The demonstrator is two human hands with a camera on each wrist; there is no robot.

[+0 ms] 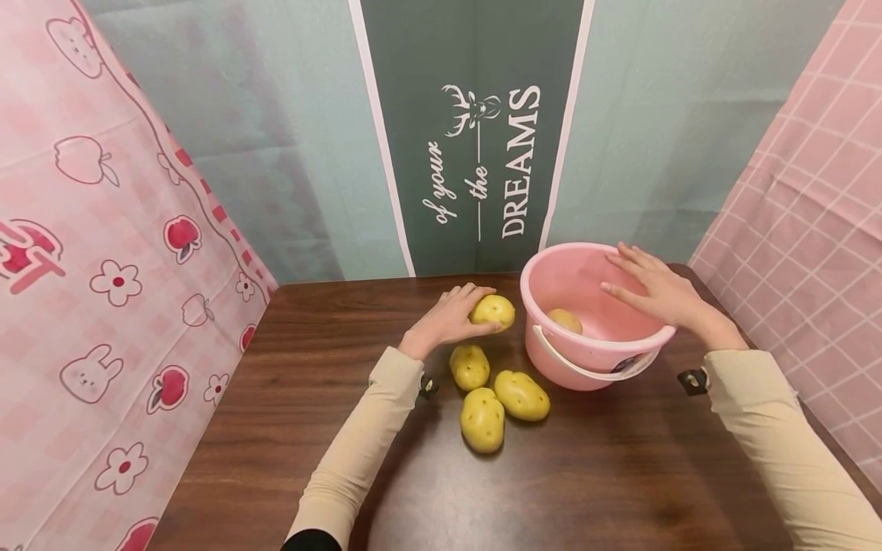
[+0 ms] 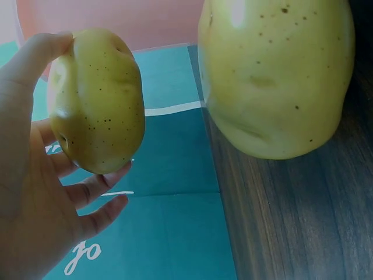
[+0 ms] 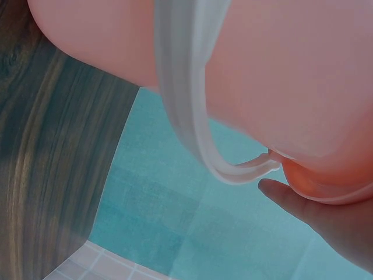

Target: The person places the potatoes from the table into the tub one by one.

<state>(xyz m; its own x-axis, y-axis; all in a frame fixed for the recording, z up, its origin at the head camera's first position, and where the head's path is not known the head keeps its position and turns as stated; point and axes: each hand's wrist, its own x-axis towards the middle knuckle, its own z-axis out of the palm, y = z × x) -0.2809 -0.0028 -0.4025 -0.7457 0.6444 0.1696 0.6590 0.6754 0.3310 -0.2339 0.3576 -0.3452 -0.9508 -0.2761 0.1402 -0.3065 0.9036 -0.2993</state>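
Observation:
My left hand (image 1: 451, 315) grips a yellow potato (image 1: 493, 312) just left of the pink bucket (image 1: 592, 371). In the left wrist view, thumb and fingers lie around this potato (image 2: 99, 105). Another potato (image 1: 565, 321) rests inside the bucket. My right hand (image 1: 661, 293) lies over the bucket's right rim, fingers stretched out and thumb over the inside. In the right wrist view, one fingertip shows close to where the white handle (image 3: 180, 87) joins the rim. Three potatoes lie together on the table: one nearest my left hand (image 1: 470, 367), one rightmost (image 1: 522, 396), one frontmost (image 1: 482, 420).
The dark wooden table (image 1: 310, 367) ends at a green wall cloth (image 1: 475, 46) behind the bucket. A pink patterned cloth (image 1: 117, 199) hangs on the left and a pink checked one (image 1: 820, 176) on the right. The bucket's handle hangs down at its front.

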